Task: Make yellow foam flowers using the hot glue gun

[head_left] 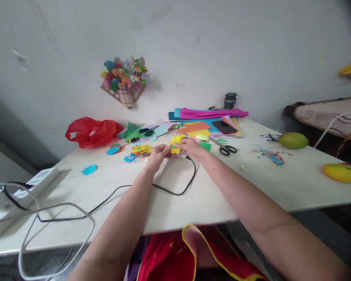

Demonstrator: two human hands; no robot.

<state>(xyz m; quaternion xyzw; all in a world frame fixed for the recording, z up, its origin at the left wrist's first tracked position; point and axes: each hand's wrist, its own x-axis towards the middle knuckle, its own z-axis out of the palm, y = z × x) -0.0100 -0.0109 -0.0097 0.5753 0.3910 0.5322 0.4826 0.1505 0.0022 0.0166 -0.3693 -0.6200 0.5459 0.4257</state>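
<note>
Both hands meet over the middle of the table. My right hand (190,147) is closed on a yellow paper flower (175,148) with a small green centre. My left hand (160,153) is closed at the flower's left side, its fingertips pinched; whether they grip its edge is too small to tell. Left of my left hand lies a stack of yellow paper flowers (141,149), with blue paper flowers (130,157) beside it. Black-handled scissors (228,150) rest right of my right hand, near green paper pieces (204,146).
A black cable (175,194) crosses the table below my hands to a white power strip (43,177). Coloured sheets (193,128), a phone (224,127) and a red plastic bag (90,132) lie at the back. A green mango (293,140) and yellow mango (342,173) are on the right.
</note>
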